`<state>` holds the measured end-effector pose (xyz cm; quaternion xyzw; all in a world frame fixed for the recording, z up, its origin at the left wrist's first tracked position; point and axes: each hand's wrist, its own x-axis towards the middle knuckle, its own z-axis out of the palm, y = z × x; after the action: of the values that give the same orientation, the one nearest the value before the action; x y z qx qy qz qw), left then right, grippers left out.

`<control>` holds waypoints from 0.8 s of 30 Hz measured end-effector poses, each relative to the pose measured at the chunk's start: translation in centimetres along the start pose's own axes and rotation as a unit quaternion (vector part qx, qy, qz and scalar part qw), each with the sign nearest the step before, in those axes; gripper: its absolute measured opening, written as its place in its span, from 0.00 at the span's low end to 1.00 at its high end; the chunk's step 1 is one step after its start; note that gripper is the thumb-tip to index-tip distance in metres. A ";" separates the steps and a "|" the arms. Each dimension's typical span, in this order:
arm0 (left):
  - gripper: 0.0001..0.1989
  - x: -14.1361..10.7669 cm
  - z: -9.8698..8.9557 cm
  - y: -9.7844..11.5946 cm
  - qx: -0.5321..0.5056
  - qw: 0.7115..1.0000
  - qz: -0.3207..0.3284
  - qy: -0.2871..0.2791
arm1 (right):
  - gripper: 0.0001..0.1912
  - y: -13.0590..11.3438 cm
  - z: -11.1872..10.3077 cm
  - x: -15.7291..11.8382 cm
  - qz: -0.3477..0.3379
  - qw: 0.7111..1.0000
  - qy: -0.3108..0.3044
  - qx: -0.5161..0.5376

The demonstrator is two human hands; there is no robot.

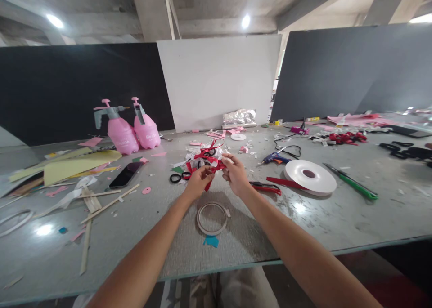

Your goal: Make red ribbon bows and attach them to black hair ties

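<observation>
Both my hands meet over the middle of the table, pinching a red ribbon (pixel 218 165) between them. My left hand (pixel 199 180) has its fingertips closed on the ribbon's left part, and a red tail hangs down below. On the other side my right hand (pixel 234 172) grips the ribbon's right part, where a bit of white also shows. Just behind lies a pile of red and white ribbon pieces (pixel 204 152) with black hair ties (pixel 175 178). A roll of tape (pixel 212 218) lies flat in front of my hands, next to a blue scrap (pixel 211 241).
To the right are red-handled scissors (pixel 270 189), a ribbon spool (pixel 310 176), a green cutter knife (pixel 354 182) and a blue glue gun (pixel 277 157). Leftward stand pink spray bottles (pixel 123 135), with a phone (pixel 126 175) and wooden sticks (pixel 111 203) nearby. Foil (pixel 239 118) sits at the back.
</observation>
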<state>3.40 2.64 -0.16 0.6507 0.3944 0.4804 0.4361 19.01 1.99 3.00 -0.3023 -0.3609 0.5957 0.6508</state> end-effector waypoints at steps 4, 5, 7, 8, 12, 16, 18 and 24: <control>0.12 0.3 -1.7 -0.5 0.147 0.984 0.009 0.105 | 0.18 -2.4 -1.4 1.0 -0.060 0.992 0.026 0.104; 0.12 0.3 -2.1 -0.3 0.194 0.971 0.010 0.138 | 0.17 -2.9 -1.7 1.2 -0.073 0.990 0.028 0.114; 0.14 0.2 -2.8 0.4 0.287 0.941 0.030 0.175 | 0.15 -3.5 -1.8 1.2 -0.075 0.990 0.008 0.119; 0.15 0.0 -2.9 0.9 0.318 0.928 0.060 0.186 | 0.14 -3.7 -1.8 1.0 -0.065 0.991 -0.016 0.116; 0.20 -0.9 -1.6 3.5 0.274 0.933 0.185 0.144 | 0.12 -4.0 -0.9 -0.2 -0.003 0.986 -0.147 0.073; 0.19 -1.5 0.5 4.8 0.114 0.984 0.138 -0.007 | 0.13 -4.5 -0.2 -1.2 0.038 0.971 -0.235 0.011; 0.17 -1.6 1.1 4.8 0.032 0.995 0.066 -0.062 | 0.13 -4.7 -0.1 -1.3 0.042 0.970 -0.241 -0.018; 0.19 -1.5 0.5 4.8 -0.100 0.990 -0.083 -0.059 | 0.10 -5.3 -0.6 -0.3 -0.080 0.993 -0.088 -0.004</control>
<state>3.97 -0.32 3.92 0.5964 0.3703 0.4402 0.5599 22.46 1.15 7.02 -0.2214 -0.4426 0.5644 0.6607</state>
